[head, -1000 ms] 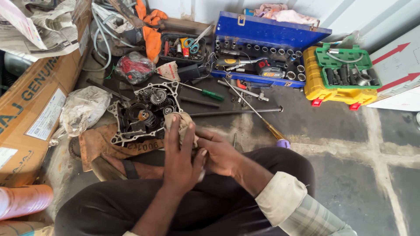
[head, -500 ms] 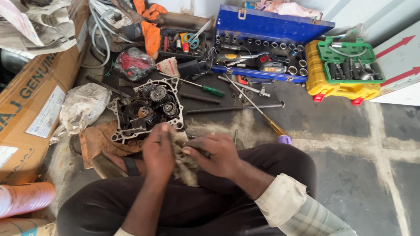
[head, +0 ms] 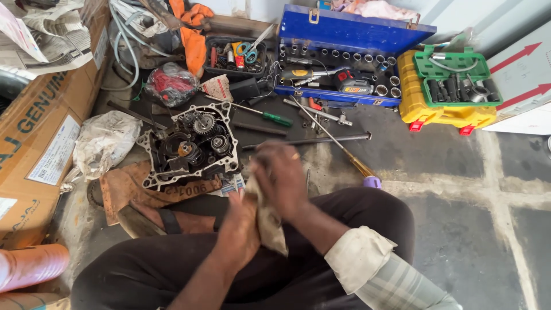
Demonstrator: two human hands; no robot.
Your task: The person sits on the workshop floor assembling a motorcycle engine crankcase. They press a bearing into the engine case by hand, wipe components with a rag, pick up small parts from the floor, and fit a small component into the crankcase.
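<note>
I see both hands meeting over my lap with a dirty beige rag (head: 270, 221) pressed between them. My left hand (head: 240, 229) sits low, its fingers curled up around the lower part of the rag and closed on it. My right hand (head: 282, 175) is above it, blurred, fingers bent down over the top of the rag and gripping it; the cloth's loose corner hangs below both sets of fingers, over my dark trousers.

Just beyond the fingertips of the left hand, on the floor, lies an open engine case (head: 189, 146) with gears showing inside, resting partly on a brown piece of cardboard (head: 129, 189). Past the right fingers a long steel rod (head: 310, 139) lies across the floor, and a screwdriver with a green handle (head: 270, 116) sits farther out. To the right of those fingers a long tool with an amber and purple handle (head: 364, 172) lies at a slant.

Well beyond everything stands an open blue socket case (head: 344, 34), and beside it a yellow tool case (head: 427, 112) with a green tray. Far to the left of my fingers are a crumpled plastic bag (head: 103, 140) and a big cardboard box (head: 31, 138).
</note>
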